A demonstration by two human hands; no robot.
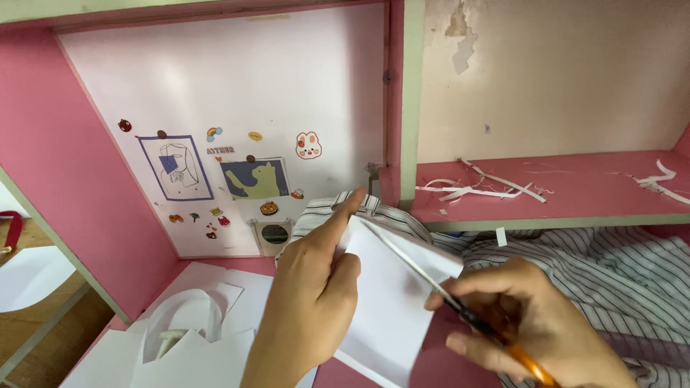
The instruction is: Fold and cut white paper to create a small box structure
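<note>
My left hand grips the left edge of a folded white sheet of paper, index finger stretched up along its top corner. My right hand holds orange-handled scissors. Their thin blades lie across the paper, pointing up and left toward its top corner. Both hands sit low in the middle of the head view, above a pink desk surface.
Cut white paper pieces lie on the desk at lower left. A striped cloth is bunched at right. Paper strips litter a pink shelf. A white back panel carries stickers and small pictures.
</note>
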